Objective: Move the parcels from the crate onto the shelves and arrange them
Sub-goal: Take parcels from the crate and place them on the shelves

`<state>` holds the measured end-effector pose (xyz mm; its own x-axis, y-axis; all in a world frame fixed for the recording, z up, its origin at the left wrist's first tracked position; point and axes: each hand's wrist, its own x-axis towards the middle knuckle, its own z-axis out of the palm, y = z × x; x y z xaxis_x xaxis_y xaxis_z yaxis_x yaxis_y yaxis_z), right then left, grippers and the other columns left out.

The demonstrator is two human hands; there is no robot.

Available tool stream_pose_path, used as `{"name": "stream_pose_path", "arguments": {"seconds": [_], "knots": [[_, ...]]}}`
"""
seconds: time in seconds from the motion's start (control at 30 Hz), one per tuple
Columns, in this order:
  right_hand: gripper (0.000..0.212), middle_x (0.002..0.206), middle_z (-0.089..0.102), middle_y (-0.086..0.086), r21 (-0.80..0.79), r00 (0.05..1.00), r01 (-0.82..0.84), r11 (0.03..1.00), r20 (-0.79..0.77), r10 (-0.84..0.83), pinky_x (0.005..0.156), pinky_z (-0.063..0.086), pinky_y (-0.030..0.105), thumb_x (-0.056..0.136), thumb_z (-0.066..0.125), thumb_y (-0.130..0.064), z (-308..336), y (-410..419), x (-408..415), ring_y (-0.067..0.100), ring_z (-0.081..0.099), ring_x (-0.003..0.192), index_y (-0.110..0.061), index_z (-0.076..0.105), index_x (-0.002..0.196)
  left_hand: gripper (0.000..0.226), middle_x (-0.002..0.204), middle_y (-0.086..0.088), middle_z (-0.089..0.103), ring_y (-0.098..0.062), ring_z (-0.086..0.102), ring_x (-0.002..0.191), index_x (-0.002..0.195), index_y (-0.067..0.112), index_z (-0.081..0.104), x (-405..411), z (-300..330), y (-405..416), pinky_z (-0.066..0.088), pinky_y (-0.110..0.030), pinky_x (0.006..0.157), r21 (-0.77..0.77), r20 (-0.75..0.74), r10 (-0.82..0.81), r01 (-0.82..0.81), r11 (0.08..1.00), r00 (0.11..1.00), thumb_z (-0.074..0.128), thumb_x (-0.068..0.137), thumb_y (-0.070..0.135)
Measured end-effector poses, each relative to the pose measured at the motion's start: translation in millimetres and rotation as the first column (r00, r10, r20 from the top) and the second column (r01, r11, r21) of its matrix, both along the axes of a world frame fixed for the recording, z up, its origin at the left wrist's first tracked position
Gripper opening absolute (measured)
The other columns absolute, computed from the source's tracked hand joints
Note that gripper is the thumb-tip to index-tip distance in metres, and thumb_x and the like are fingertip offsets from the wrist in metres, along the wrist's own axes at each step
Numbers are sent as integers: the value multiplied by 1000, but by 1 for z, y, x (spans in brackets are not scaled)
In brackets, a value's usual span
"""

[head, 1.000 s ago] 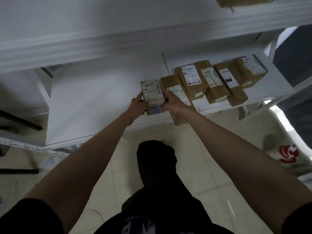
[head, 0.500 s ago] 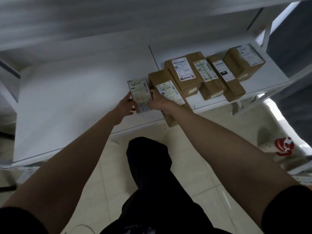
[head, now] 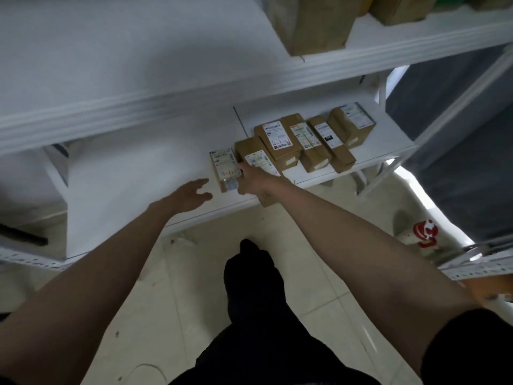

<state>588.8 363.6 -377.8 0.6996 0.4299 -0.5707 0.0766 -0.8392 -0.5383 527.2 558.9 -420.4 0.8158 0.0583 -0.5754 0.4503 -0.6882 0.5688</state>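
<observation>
White metal shelving [head: 133, 173] fills the view, six labelled parcels already rowed on its lower shelf, the newest small parcel [head: 225, 170] touched by the right hand's [head: 254, 182] fingertips while the left hand [head: 188, 195] hovers spread beside it; crate unseen, remaining count unknowable

The person wears a black short-sleeved top: the left sleeve [head: 11, 382] shows only as a dark sliver at the bottom left corner, the right sleeve [head: 469, 345] as a broad dark cuff ending above the elbow. Both forearms are bare down to the left hand [head: 191, 194] and the right hand [head: 254, 182], with no watch, ring or glove. Black trousers [head: 258, 315] cover the legs; the cloth looks plain, without visible print
</observation>
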Motion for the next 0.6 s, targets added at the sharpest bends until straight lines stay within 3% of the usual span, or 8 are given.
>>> {"name": "stream_pose_path", "arguments": {"seconds": [0.13, 0.27, 0.47, 0.6], "knots": [[81, 148, 42, 15, -120, 989, -146, 982, 10, 148, 99, 49, 40, 93, 66, -18, 64, -14, -61, 32, 50, 126, -18, 17, 157, 63, 158, -7, 28, -24, 27, 145, 154, 23, 27, -72, 76, -9, 19, -32, 118, 118, -31, -168, 171, 978, 985, 52, 99, 39], [80, 153, 37, 14, -195, 967, -239, 951, 45, 252, 108, 43, 42, 91, 70, -18, 128, -5, -121, 31, 43, 135, -18, 23, 156, 64, 157, -7, 30, -25, 32, 142, 152, 24, 27, -139, 150, 2, 27, -40, 116, 260, -66, -277, 284, 923, 959, 55, 97, 41], [80, 149, 44, 10, -277, 880, -420, 864, 107, 463, 106, 43, 50, 90, 70, -25, 186, 45, -173, 32, 49, 129, -30, 23, 154, 62, 157, 0, 28, -24, 37, 139, 152, 31, 26, -219, 222, 40, 35, -41, 112, 420, -45, -169, 172, 891, 985, 51, 97, 42], [80, 148, 43, 11, -277, 784, -558, 782, 133, 606, 104, 44, 48, 90, 69, -23, 198, 87, -201, 32, 49, 127, -31, 23, 154, 64, 156, -2, 29, -26, 38, 138, 153, 30, 24, -273, 241, 64, 38, -43, 109, 485, -42, -24, 41, 873, 999, 52, 96, 39]]}}
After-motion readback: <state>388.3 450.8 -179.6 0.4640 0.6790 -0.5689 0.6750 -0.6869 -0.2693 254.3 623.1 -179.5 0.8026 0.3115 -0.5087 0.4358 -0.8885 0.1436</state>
